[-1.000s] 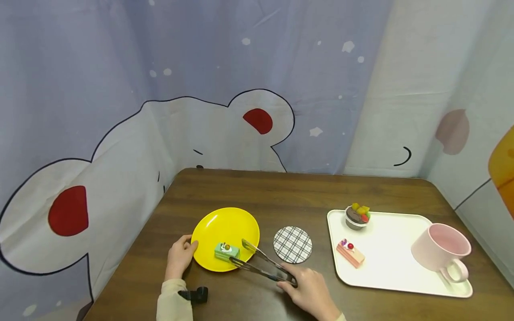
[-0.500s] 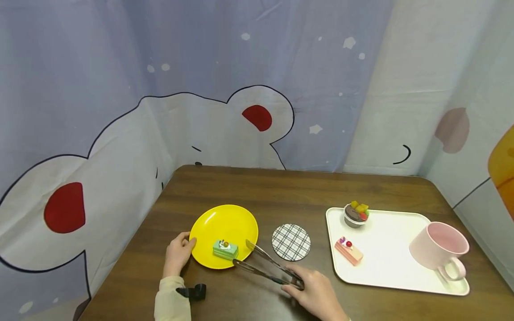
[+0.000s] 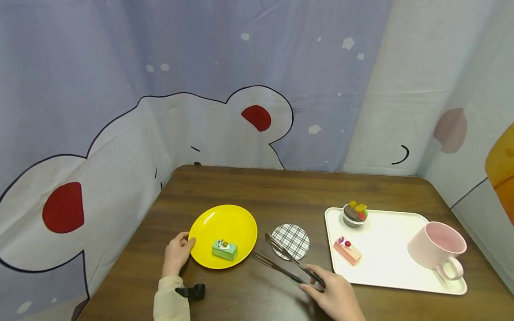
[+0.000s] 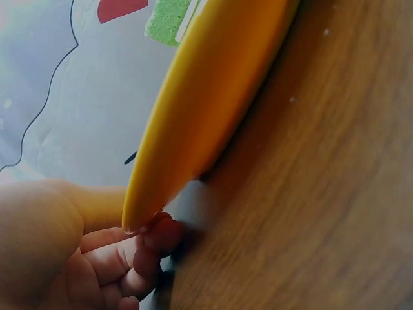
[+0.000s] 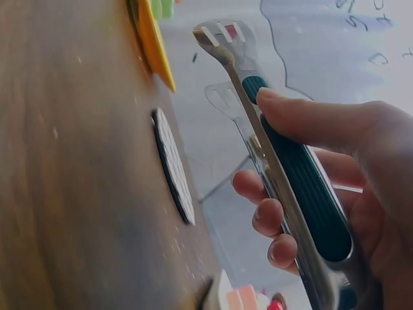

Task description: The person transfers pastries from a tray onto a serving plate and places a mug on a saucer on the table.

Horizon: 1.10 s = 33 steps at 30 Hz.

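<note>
My left hand (image 3: 176, 254) pinches the left rim of a yellow plate (image 3: 225, 218), thumb on top and fingers curled beneath, as the left wrist view shows. On the plate lies a green toy cake slice (image 3: 225, 250) with a small topping. My right hand (image 3: 335, 292) grips metal tongs (image 5: 303, 187) with dark green handle pads, thumb on one arm and fingers on the other. Their tips stand apart with nothing between them, in front of and overlapping a round checkered coaster (image 3: 295, 236) in the head view. The coaster lies between plate and tray.
A white tray (image 3: 389, 267) sits on the right of the brown wooden table (image 3: 261, 187). It bears a chocolate cupcake with fruit (image 3: 354, 215), a pink cake slice (image 3: 347, 251) and a pink mug (image 3: 435, 247). A printed curtain (image 3: 201, 53) hangs behind.
The tongs' tips have come away from around the green cake slice and moved right, off the plate, with my right hand. The cake slice stays on the plate; my left hand keeps the rim.
</note>
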{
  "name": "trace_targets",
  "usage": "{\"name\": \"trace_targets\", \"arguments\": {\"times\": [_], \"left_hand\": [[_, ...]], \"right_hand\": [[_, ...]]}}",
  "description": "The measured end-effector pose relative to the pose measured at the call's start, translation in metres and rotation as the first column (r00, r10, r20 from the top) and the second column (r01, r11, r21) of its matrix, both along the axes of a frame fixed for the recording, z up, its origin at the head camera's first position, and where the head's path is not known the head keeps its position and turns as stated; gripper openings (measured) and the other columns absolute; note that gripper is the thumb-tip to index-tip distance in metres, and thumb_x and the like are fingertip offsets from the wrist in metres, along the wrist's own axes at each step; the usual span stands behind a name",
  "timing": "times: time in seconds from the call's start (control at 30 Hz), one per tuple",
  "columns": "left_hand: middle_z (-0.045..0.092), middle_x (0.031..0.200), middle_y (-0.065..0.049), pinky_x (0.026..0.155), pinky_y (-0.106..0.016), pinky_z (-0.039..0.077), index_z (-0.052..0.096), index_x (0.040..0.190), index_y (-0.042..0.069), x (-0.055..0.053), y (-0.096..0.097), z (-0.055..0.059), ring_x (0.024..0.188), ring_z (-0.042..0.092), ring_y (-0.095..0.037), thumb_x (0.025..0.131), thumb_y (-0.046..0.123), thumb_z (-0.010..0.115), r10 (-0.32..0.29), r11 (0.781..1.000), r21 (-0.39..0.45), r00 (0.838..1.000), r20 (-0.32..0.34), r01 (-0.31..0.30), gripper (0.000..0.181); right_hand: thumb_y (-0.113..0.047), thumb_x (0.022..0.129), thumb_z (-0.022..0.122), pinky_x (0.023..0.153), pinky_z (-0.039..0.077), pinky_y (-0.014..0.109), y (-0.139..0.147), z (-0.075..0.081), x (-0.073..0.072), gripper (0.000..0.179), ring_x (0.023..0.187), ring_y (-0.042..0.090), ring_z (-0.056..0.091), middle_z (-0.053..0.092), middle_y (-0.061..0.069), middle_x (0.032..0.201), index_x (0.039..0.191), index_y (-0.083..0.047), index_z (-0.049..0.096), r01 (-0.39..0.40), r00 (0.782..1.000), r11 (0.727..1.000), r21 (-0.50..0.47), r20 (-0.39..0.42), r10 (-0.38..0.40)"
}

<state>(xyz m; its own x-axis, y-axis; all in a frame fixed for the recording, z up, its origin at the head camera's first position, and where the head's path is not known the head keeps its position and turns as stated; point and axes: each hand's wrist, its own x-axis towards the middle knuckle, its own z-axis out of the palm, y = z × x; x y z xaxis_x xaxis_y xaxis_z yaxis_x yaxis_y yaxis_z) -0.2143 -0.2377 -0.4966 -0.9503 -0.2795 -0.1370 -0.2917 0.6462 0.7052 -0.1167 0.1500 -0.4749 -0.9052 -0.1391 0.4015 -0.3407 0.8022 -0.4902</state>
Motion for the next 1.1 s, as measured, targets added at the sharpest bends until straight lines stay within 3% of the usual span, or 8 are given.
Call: {"name": "trace_targets", "arguments": {"times": [0.3,0.6,0.77,0.93,1.1], "left_hand": [[0.053,0.075,-0.008,0.06,-0.026,0.033,0.047,0.124,0.001,0.001,-0.002,-0.001,0.066,0.046,-0.017,0.089,0.025,0.048,-0.001,1.0,-0.004,1.0,-0.008,0.001,0.042],[0.054,0.076,-0.008,0.06,-0.025,0.033,0.048,0.124,0.001,0.0,-0.002,-0.002,0.066,0.046,-0.017,0.09,0.025,0.048,-0.005,1.0,0.007,1.0,-0.007,0.005,0.042],[0.052,0.075,-0.007,0.06,-0.026,0.033,0.047,0.124,0.002,-0.001,-0.001,-0.001,0.066,0.045,-0.018,0.09,0.026,0.048,0.002,1.0,0.01,1.0,-0.004,-0.002,0.042],[0.051,0.074,-0.007,0.06,-0.026,0.033,0.047,0.124,0.002,-0.002,-0.001,-0.002,0.066,0.045,-0.017,0.09,0.026,0.048,0.001,1.0,0.01,1.0,0.0,-0.001,0.042],[0.05,0.073,-0.006,0.06,-0.026,0.033,0.047,0.124,0.002,-0.002,-0.002,-0.004,0.066,0.045,-0.017,0.089,0.027,0.048,0.0,1.0,0.009,1.0,-0.006,0.0,0.043]], "right_hand": [[-0.029,0.06,0.08,0.051,0.034,0.018,0.024,0.009,0.006,0.034,0.054,-0.011,0.041,0.047,-0.027,0.059,0.091,-0.024,0.067,0.119,0.992,0.993,0.017,-0.032,-0.119],[-0.03,0.059,0.079,0.049,0.032,0.022,0.057,0.017,0.017,0.032,0.053,-0.003,0.038,0.049,-0.019,0.057,0.088,-0.024,0.066,0.224,0.974,0.973,0.063,-0.063,-0.22],[-0.032,0.06,0.079,0.051,0.037,0.028,0.072,0.019,0.022,0.037,0.055,0.006,0.045,0.06,-0.006,0.064,0.093,-0.018,0.068,0.274,0.961,0.959,0.07,-0.047,-0.271],[-0.032,0.06,0.079,0.05,0.037,0.027,0.087,0.018,0.028,0.039,0.054,0.004,0.042,0.063,-0.005,0.066,0.094,-0.017,0.068,0.298,0.954,0.952,0.07,-0.048,-0.295],[-0.038,0.064,0.076,0.049,0.035,0.025,0.1,0.018,0.034,0.04,0.052,0.001,0.04,0.064,-0.006,0.067,0.098,-0.021,0.066,0.343,0.937,0.935,0.09,0.033,-0.346]]}}
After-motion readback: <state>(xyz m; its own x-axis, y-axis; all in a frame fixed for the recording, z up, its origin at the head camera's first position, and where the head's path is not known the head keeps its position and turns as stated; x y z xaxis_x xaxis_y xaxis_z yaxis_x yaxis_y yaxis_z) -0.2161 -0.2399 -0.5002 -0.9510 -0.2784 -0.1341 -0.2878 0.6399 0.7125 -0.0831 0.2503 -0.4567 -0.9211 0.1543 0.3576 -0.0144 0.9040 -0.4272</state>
